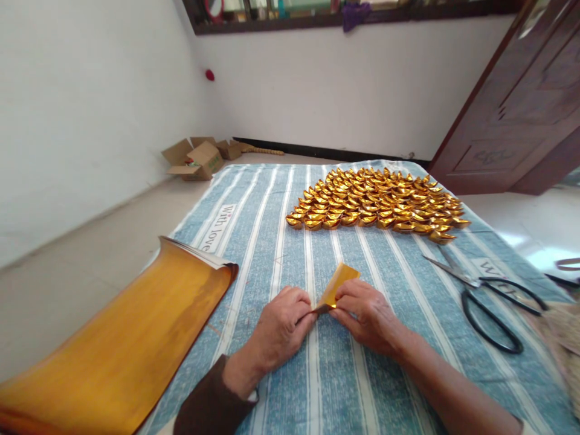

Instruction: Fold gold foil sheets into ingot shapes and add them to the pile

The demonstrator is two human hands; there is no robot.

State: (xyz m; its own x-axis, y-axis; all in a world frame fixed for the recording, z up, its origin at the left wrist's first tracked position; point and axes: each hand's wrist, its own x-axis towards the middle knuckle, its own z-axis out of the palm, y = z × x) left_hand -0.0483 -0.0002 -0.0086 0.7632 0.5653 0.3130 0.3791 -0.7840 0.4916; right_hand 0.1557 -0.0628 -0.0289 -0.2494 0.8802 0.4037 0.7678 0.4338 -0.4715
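Note:
A small piece of gold foil paper point(343, 275) is held between my two hands, partly folded along its near end, just above the tablecloth. My left hand point(285, 323) pinches the near left corner with thumb and fingers closed. On the right side, my right hand point(365, 308) grips the paper, its thumb and fingertips closed at the lower edge. Part of the fold is hidden behind the fingers. Beyond the hands, many folded gold paper ingots point(371, 202) stand in packed rows.
A stack of large gold paper sheets point(131, 326) lies at the left edge of the striped blue tablecloth point(254, 254). Black-handled scissors point(487, 296) rest open on the right. Open cardboard boxes point(199, 160) sit on the floor by the wall; a wooden door point(502, 109) stands at right.

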